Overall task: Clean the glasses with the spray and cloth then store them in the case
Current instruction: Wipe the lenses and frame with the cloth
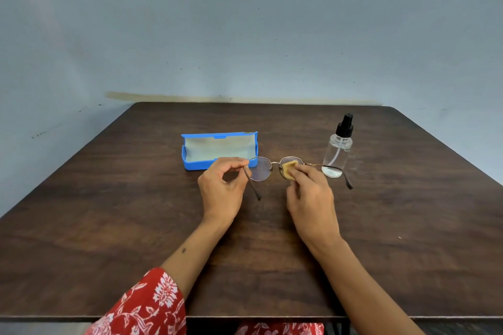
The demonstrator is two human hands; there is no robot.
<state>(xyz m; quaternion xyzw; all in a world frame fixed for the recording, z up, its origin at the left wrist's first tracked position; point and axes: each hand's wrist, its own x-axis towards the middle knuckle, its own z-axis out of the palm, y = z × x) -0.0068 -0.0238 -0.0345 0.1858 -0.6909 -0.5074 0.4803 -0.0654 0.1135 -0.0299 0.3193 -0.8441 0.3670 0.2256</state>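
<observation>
One brown table (136, 226) carries everything. One blue case (190, 164) lies open just behind the left hand (221, 190), which pinches the hinge of the one pair of glasses (260, 170). One spray bottle (337, 147) stands just beyond the right hand (310, 193), which presses one tan cloth (289, 168) on a lens. Hard rubbing against that light pinch could twist the thin frame or slip it free

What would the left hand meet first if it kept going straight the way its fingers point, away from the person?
Probably the open blue case: the left hand, pinching the glasses at a temple, sits just before its front wall. Depth is uncertain.
</observation>
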